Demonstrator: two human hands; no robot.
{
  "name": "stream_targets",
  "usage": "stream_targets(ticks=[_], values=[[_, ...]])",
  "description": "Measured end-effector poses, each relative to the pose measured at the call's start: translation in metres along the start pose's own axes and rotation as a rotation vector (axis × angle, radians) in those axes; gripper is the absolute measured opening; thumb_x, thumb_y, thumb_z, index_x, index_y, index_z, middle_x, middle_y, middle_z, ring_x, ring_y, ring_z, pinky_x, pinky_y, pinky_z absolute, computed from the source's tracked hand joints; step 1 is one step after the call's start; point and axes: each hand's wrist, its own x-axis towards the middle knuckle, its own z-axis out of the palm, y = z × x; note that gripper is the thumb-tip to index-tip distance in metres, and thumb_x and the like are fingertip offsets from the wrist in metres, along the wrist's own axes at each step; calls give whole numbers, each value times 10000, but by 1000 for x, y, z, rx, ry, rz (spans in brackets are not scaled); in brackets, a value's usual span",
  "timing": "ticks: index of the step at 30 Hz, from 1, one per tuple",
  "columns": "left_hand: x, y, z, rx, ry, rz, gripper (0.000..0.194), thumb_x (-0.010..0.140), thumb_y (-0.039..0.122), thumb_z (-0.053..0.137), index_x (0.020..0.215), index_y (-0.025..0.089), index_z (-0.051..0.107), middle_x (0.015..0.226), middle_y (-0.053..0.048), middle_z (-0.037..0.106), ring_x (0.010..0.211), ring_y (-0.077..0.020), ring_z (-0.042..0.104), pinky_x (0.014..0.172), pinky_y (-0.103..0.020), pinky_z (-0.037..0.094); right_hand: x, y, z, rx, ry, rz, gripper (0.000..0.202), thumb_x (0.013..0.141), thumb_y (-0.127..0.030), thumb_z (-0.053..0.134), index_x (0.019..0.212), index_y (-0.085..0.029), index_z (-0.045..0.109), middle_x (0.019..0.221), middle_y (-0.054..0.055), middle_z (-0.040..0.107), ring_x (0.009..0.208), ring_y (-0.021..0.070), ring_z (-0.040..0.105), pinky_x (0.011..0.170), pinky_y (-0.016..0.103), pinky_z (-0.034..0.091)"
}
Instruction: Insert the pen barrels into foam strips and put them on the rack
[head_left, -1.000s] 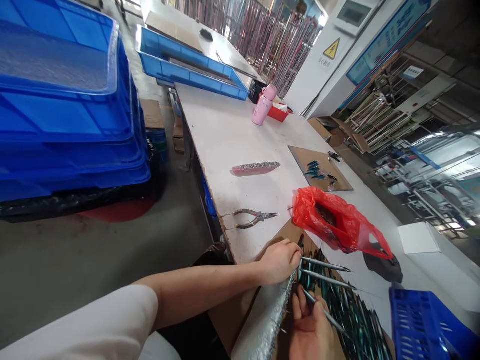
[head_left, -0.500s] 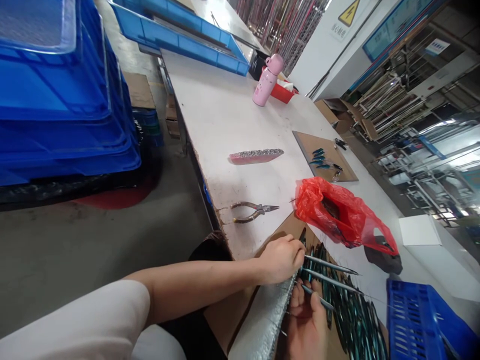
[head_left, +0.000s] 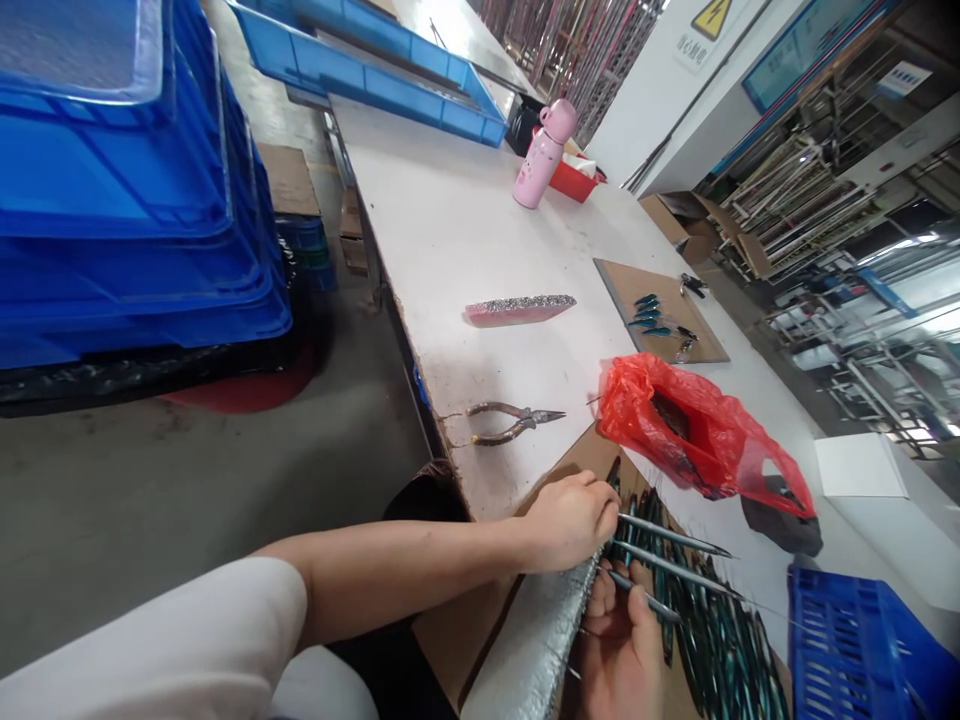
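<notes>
Your left hand (head_left: 571, 522) is resting curled at the foil block (head_left: 529, 640), hold unclear; your right hand (head_left: 621, 655) is pinching a spike (head_left: 663, 608), best kept steady

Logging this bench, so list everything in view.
Table: one, white, centre
Cardboard: one, brown, table
Slim pieces: many, teal, cardboard
Tapered pieces: three, grey, lower centre
Foil block: one, silver, lower centre
Pliers: one, brown, table
Block: one, pink-silver, table
Bag: one, red, table
Board: one, brown, beyond bag
Small pieces: several, blue, board
Bottle: one, pink, table
Box: one, red, behind bottle
Tray: one, blue, far end
Crates: several, blue, left
Basket: one, blue, right
Carton: one, white, right
Racks: many, metallic, background
Left hand: one, bare, at foil block
Right hand: one, bare, on tapered piece
</notes>
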Motion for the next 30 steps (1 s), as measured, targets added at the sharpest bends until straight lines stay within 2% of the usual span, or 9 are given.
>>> stream_targets(ticks=[3,6,10,12,17,21,26,30], values=[[0,0,0,8,-3,-2,307,878,289,302,951,199,586,846,-27,542,784,-152,540,788,-274,446,-4,-2,2,-43,-4,-32,248,723,-306,605,958,-228,591,859,-8,669,762,110,631,680,211,525],[0,2,0,10,-7,-7,301,874,288,306,947,203,585,844,-25,539,784,-152,540,781,-273,450,-9,-8,5,-85,11,-55,349,652,-323,667,969,-211,574,802,3,661,707,150,637,628,255,536],[0,4,-1,22,0,-14,294,870,285,313,947,208,586,849,-23,547,783,-157,543,777,-283,456,-12,-18,6,-201,-28,-243,360,606,-308,712,915,-185,573,801,0,648,670,153,634,644,271,533],[0,4,-1,25,-1,-14,292,870,281,314,942,206,587,851,-25,548,787,-159,543,779,-284,456,-11,-21,7,-239,-53,-276,348,601,-299,717,895,-174,579,812,4,647,662,148,630,646,272,531],[0,1,2,23,11,0,300,877,298,311,949,202,585,852,-29,539,791,-154,539,774,-273,457,-6,-22,7,-146,-38,-67,313,619,-293,686,897,-177,601,795,19,659,685,160,630,612,276,535],[0,2,1,29,1,-5,296,872,288,314,954,207,587,853,-29,543,782,-154,541,768,-280,459,0,-17,2,-64,29,81,263,660,-257,636,917,-208,615,821,15,676,761,143,636,686,261,536],[0,3,0,29,-1,-10,291,869,291,317,947,207,584,848,-29,550,786,-163,550,772,-298,463,6,-11,-7,-65,-26,74,237,685,-253,608,916,-204,628,870,29,676,841,140,627,728,258,531],[0,2,1,32,8,-1,292,869,296,316,943,202,581,850,-31,548,794,-169,555,778,-303,463,9,-7,-8,-37,-15,90,224,683,-244,601,898,-196,639,870,26,678,851,128,625,719,224,526]])
